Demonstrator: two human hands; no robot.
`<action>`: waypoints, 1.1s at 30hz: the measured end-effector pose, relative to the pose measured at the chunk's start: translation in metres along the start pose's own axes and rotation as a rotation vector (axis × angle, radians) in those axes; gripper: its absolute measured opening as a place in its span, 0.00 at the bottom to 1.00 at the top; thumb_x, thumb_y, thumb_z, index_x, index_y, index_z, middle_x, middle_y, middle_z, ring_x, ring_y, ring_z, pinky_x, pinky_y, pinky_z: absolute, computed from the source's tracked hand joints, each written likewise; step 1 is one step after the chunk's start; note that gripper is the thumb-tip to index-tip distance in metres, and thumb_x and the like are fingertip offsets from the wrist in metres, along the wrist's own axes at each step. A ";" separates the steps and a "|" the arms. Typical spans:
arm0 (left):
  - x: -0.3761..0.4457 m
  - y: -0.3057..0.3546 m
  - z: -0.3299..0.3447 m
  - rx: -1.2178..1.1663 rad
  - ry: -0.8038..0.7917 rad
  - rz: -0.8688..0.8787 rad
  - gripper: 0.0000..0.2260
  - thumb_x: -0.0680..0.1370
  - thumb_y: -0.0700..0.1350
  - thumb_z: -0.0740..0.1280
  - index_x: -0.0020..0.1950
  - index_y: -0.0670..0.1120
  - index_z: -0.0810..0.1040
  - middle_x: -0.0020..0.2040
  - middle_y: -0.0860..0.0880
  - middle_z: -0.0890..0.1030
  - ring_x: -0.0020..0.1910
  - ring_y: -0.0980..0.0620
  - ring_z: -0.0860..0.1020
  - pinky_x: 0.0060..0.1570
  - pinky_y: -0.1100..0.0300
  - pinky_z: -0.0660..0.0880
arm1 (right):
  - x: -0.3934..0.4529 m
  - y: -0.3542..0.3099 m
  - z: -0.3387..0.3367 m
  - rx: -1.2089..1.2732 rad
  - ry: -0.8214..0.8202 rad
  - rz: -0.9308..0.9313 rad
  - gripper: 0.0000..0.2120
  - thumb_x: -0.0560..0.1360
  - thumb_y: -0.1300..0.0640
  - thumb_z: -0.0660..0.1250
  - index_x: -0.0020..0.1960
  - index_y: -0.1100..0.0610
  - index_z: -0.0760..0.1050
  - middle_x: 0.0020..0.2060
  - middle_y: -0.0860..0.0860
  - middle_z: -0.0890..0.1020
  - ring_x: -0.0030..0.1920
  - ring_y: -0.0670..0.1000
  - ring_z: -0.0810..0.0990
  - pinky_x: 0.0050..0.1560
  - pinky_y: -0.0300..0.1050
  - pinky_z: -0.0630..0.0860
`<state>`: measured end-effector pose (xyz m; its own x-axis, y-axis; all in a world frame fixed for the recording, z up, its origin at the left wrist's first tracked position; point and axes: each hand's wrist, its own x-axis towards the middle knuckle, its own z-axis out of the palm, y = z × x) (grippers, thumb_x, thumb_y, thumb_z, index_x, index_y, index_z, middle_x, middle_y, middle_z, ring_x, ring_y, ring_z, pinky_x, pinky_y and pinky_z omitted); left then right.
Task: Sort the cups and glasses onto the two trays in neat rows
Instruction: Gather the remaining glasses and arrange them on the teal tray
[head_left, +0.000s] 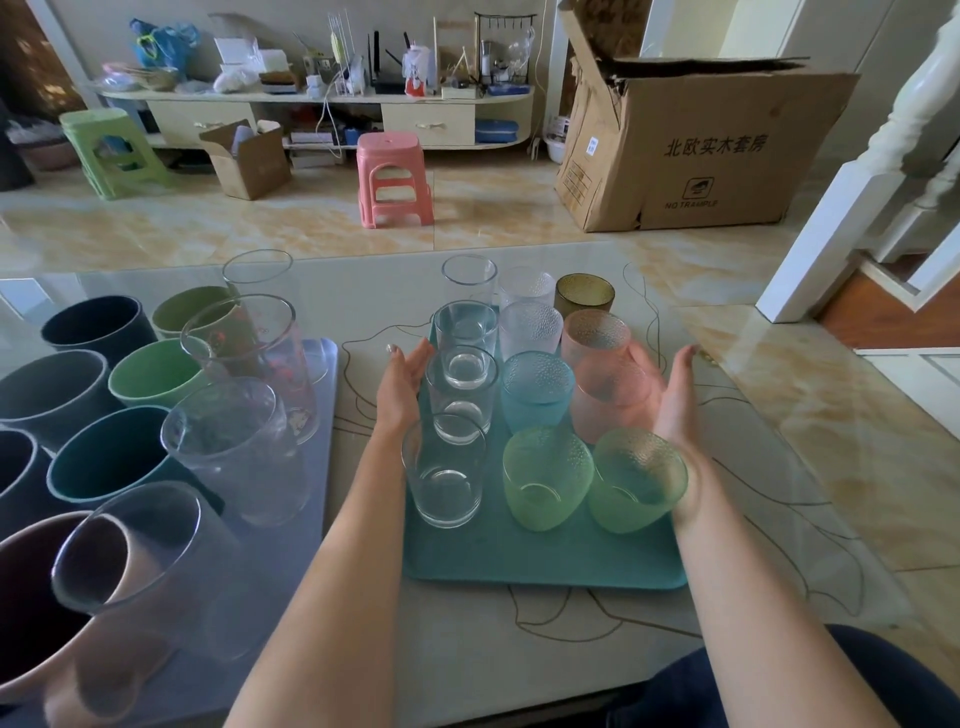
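Behind the glass-topped worktop (571, 670) stood a pink stool (393, 179) and a cardboard box (691, 150) on tiled floor. Both the left hand (402, 382) and right hand (672, 392) were released, flanking the glasses in rows on the teal tray (545, 564); squeezing inward could probably topple the pink glass (608, 400).

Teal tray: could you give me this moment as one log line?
teal tray: glasses in three rows | left hand: open beside the clear glasses | right hand: open beside pink glasses | holding: nothing
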<state>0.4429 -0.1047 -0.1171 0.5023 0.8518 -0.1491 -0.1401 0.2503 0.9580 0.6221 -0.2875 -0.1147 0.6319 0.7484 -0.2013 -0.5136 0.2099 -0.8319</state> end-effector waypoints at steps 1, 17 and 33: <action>0.001 0.000 0.000 0.002 0.010 -0.003 0.25 0.83 0.50 0.41 0.70 0.38 0.67 0.70 0.44 0.71 0.71 0.50 0.67 0.72 0.58 0.58 | 0.000 0.000 0.000 0.002 0.004 0.005 0.48 0.59 0.20 0.52 0.72 0.44 0.63 0.72 0.50 0.68 0.69 0.56 0.70 0.68 0.66 0.64; -0.001 0.009 0.013 0.077 0.058 -0.007 0.25 0.83 0.50 0.43 0.66 0.39 0.73 0.62 0.46 0.77 0.60 0.51 0.74 0.51 0.65 0.70 | -0.005 -0.002 0.007 0.032 0.033 0.021 0.39 0.70 0.26 0.43 0.72 0.46 0.63 0.71 0.53 0.69 0.67 0.57 0.72 0.63 0.60 0.70; -0.005 0.007 0.006 0.127 0.033 -0.019 0.26 0.83 0.53 0.42 0.67 0.43 0.73 0.66 0.47 0.75 0.67 0.49 0.70 0.71 0.54 0.60 | -0.003 -0.002 0.004 -0.041 0.063 -0.005 0.50 0.58 0.20 0.54 0.73 0.46 0.62 0.71 0.51 0.69 0.68 0.56 0.71 0.67 0.65 0.65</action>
<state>0.4447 -0.1096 -0.1085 0.4752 0.8626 -0.1734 -0.0203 0.2078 0.9780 0.6187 -0.2879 -0.1102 0.6707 0.7058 -0.2281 -0.4868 0.1867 -0.8533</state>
